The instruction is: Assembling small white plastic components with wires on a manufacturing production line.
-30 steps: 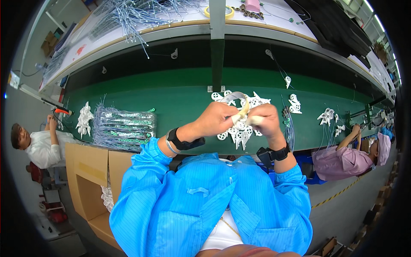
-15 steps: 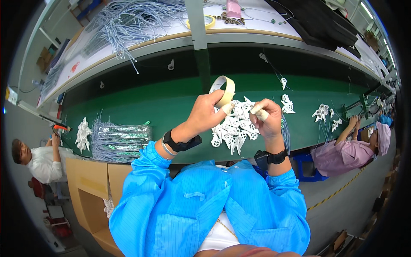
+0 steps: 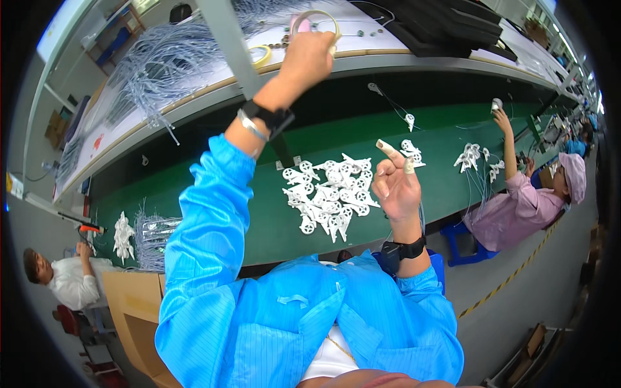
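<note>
My left hand (image 3: 308, 59) is raised to the upper shelf and grips a roll of pale yellow tape (image 3: 336, 27) by its ring. Over the green bench, my right hand (image 3: 399, 184) is open, its fingers apart and partly bent, with nothing visible in it. Pale wraps cover the tips of its thumb and index finger. Beside this hand, to its left, lies a heap of white plastic parts with round wheel-like ends (image 3: 330, 197). A smaller cluster of such white parts (image 3: 411, 152) sits just beyond the right hand.
A metal post (image 3: 231, 39) rises beside my left arm. Tangled grey-blue cables (image 3: 152, 77) and another tape roll (image 3: 265, 59) lie on the shelf. Left is a cardboard box (image 3: 132, 284). Co-workers sit left (image 3: 74, 281) and right (image 3: 517, 216), the right one with an arm raised.
My left hand has moved up and away from the white parts to the shelf, carrying the tape roll. My right hand's fingers have spread from a pinch. The right co-worker's arm has risen.
</note>
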The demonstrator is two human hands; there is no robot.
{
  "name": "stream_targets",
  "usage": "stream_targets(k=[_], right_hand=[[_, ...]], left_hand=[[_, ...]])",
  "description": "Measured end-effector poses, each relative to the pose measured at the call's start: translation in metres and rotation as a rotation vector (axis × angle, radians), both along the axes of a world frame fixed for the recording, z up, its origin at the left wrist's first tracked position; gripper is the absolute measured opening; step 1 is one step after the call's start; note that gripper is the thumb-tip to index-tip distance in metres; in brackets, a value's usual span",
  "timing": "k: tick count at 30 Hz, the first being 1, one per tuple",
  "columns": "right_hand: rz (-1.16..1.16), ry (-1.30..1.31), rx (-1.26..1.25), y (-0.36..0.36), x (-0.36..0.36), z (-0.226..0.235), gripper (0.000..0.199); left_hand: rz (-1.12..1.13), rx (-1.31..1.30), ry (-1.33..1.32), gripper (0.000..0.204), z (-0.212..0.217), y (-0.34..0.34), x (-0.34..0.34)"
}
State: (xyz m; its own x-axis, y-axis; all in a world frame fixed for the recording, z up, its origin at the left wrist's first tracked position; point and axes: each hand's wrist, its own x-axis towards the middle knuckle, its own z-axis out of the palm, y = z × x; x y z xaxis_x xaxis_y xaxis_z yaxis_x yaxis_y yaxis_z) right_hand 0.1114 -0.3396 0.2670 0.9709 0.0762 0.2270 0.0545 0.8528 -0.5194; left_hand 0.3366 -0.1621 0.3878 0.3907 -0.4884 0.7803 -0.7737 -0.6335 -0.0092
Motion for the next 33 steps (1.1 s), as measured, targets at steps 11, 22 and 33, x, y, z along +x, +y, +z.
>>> stream_targets(k=[11, 22, 33], right_hand=[[-0.113, 0.092, -0.078, -0.056, -0.031, -0.038, 0.041], [0.011, 0.07, -0.017, -0.067, -0.037, -0.04, 0.041], [0.075, 0.16, -0.289, -0.034, -0.055, -0.077, 0.055]], left_hand=[[0.154, 0.361, -0.029, 0.013, -0.012, -0.037, 0.115], [-0.401, -0.256, 1.372, 0.022, -0.09, -0.082, -0.144], [-0.205, -0.449, 0.814, 0.02, -0.163, -0.075, -0.219]])
